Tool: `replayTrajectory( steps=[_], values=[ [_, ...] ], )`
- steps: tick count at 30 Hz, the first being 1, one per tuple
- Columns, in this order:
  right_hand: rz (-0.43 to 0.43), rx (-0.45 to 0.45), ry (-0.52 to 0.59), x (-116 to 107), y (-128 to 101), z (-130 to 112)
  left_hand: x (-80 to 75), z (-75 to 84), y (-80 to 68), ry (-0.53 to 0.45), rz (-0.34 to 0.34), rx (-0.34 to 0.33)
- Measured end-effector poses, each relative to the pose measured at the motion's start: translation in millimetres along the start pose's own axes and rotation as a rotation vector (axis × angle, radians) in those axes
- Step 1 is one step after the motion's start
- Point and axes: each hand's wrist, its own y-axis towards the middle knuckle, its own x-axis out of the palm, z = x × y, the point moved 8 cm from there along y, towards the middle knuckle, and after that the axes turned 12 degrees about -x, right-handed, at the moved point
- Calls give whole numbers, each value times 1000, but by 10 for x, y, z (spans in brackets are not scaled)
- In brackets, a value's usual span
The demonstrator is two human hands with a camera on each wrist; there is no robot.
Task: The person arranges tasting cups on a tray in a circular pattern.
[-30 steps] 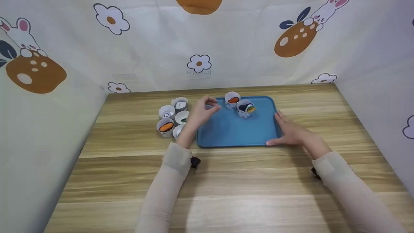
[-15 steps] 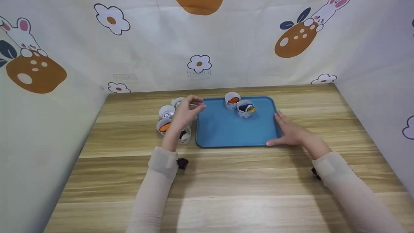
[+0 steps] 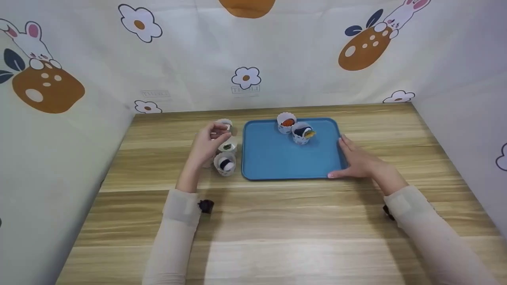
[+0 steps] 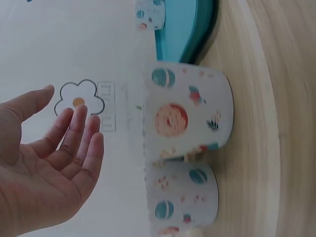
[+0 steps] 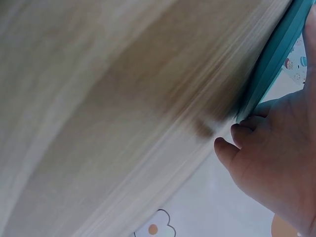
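My left hand (image 3: 206,144) hovers over a group of paper cups left of the tray, fingers loosely bent, holding nothing. In the left wrist view its palm and fingers (image 4: 92,150) stay apart from a patterned cup (image 4: 192,108). The front cup (image 3: 225,164) holds a white piece with a dark band, like sushi. Behind it is a cup with a green-topped piece (image 3: 227,146); the hand hides other cups. My right hand (image 3: 354,159) rests against the right edge of the blue tray (image 3: 273,166), thumb at the front corner, fingers along the side.
On the tray's back part stand two cups, one with an orange-red piece (image 3: 287,122), one with a dark and yellow piece (image 3: 303,132). Wood-grain table (image 3: 277,221) extends in front. A printed curtain (image 3: 190,51) closes off the back and sides.
My left hand has moved left from above the tray's left edge to over the cup group, bringing the front cup into view. The right hand and tray have stayed put.
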Motion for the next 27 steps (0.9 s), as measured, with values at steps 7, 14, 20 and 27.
replayTrajectory(
  steps=[7, 14, 20, 27],
  values=[
    [1, 13, -51, -34, -2, -15, -250, -169, -56, -1, 34, -35],
    [-4, 14, -84, -36, 4, -30, -471, -374, -127, -1, 63, -77],
    [-8, 17, -73, -29, 0, -22, -603, -508, -156, -15, 87, -81],
    [-14, 10, -72, -23, 19, -18, -640, -638, -174, -50, 61, -91]
  ],
)
